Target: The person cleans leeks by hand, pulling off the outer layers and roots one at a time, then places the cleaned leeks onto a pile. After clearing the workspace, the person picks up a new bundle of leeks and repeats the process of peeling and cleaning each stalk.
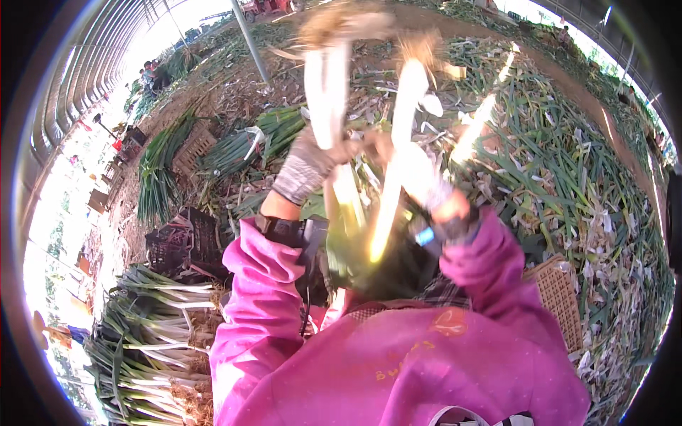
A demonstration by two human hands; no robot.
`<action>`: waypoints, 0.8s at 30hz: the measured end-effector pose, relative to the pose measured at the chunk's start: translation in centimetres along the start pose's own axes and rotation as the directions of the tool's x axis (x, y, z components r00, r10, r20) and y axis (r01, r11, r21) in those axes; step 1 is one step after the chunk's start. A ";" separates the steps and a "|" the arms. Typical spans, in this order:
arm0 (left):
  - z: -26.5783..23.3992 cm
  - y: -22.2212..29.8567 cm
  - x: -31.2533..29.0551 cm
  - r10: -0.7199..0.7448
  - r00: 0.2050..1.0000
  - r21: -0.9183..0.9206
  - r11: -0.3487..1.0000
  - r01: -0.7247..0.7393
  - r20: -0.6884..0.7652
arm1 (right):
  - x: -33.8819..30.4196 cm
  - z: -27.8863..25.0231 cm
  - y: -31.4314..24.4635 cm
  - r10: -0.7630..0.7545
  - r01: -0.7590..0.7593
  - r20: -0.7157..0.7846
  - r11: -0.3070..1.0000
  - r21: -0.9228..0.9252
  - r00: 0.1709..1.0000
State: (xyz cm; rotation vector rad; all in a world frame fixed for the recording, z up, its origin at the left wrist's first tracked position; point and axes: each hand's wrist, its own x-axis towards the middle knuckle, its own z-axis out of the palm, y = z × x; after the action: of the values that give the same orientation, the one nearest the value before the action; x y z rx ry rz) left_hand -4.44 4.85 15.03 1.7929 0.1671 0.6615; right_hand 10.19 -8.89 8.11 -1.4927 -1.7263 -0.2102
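Note:
My left hand (312, 160), in a grey-brown knitted glove, is closed round white stalks of long green onions (328, 92). Their shaggy brown roots point up and away from me, blurred by motion. Gloved as well, my right hand (420, 174) grips another green onion (408, 96) by its white shaft, roots also upward. Both hands are close together in front of my chest, fingers curled. Below them the green leaves hang down toward my lap, partly blurred and in shadow. Strong sunlight washes out part of the right glove.
A stack of green onions (153, 341) lies at my left, roots toward me. Beyond it stand a dark crate (195, 238) and bundled onions (234, 153). A tan woven crate (558, 298) is at my right. Stripped leaves (568, 192) cover the ground; a metal pole (250, 42) rises ahead.

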 end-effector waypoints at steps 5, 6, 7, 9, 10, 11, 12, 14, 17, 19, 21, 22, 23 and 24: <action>-0.4 6.5 -0.1 0.034 0.997 0.116 0.992 -0.042 0.066 | 10.2 -5.7 -7.7 0.114 -0.140 0.093 0.538 0.831 0.989; -1.7 6.8 0.3 0.141 0.990 0.087 0.986 -0.142 0.019 | 11.4 -5.8 -8.1 0.051 -0.100 0.087 0.519 0.849 0.995; -3.0 7.2 0.7 0.245 0.969 0.066 0.968 -0.242 -0.032 | 12.0 -6.1 -8.3 0.030 -0.088 0.085 0.563 0.822 0.996; -7.5 10.2 -0.2 0.341 0.933 0.219 0.924 -0.312 -0.110 | 14.1 -6.0 -9.0 -0.008 -0.064 0.092 0.659 0.750 0.996; -12.6 11.4 -0.7 0.583 0.812 0.670 0.588 -0.453 0.038 | 15.4 -5.3 -9.3 -0.028 -0.054 0.104 0.708 0.704 0.994; -18.5 13.6 -3.1 0.657 0.691 0.904 0.035 -0.426 0.300 | 17.0 -4.3 -10.1 -0.056 -0.040 0.122 0.745 0.666 0.991; -21.6 14.5 -4.2 0.650 0.702 0.910 0.038 -0.413 0.291 | 17.0 -3.5 -8.6 -0.043 -0.051 0.137 0.789 0.612 0.990; -25.8 20.0 -6.8 0.595 0.796 0.989 0.007 -0.145 0.113 | 15.3 -2.5 -4.7 -0.030 -0.056 0.147 0.834 0.548 0.989; -33.7 28.7 -13.5 0.469 0.878 0.658 -0.632 0.408 -0.094 | 12.6 0.5 0.2 0.001 -0.100 0.197 0.863 0.496 0.980; -37.2 31.9 -17.7 0.487 0.873 0.542 -0.731 0.415 -0.013 | 11.0 2.2 2.8 0.033 -0.136 0.222 0.875 0.465 0.974; -39.7 32.6 -20.9 0.429 0.901 0.412 -0.834 0.367 0.066 | 9.2 4.7 5.7 0.069 -0.178 0.261 0.890 0.420 0.963; -40.8 31.7 -22.6 0.383 0.915 0.330 -0.886 0.325 0.127 | 8.2 5.7 6.8 0.085 -0.193 0.278 0.901 0.389 0.957; -42.6 29.9 -23.1 0.297 0.930 0.210 -0.944 0.253 0.218 | 6.7 6.3 8.3 0.118 -0.219 0.293 0.914 0.342 0.949; -44.1 27.5 -24.8 0.186 0.926 0.019 -0.982 0.190 0.327 | 5.3 7.1 9.3 0.139 -0.232 0.301 0.925 0.302 0.944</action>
State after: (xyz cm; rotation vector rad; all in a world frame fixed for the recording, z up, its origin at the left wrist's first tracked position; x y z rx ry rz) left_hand -53.62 22.01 39.65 -1.1619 -0.4374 -0.2074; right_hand 15.35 1.95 3.50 -1.4672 -1.7118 0.3927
